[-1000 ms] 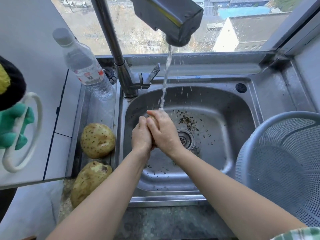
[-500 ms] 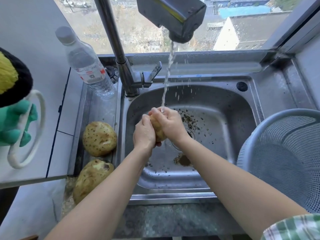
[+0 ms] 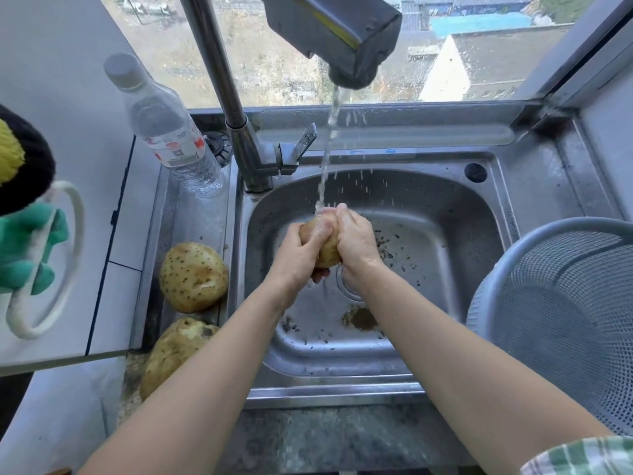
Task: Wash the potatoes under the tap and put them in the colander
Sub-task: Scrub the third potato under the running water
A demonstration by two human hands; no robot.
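Both hands, left (image 3: 297, 255) and right (image 3: 356, 240), grip one potato (image 3: 320, 234) under the tap (image 3: 346, 46), over the sink (image 3: 445, 207).

The potato (image 3: 320, 243), earlier hidden under the right hand (image 3: 356, 241), now shows between it and the left hand (image 3: 295, 260) above the drain (image 3: 343, 290) — and a brown puddle (image 3: 361, 318) now lies beside that drain.

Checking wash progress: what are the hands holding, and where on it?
One potato, under the tap: left hand wraps its left side, right hand its right side.
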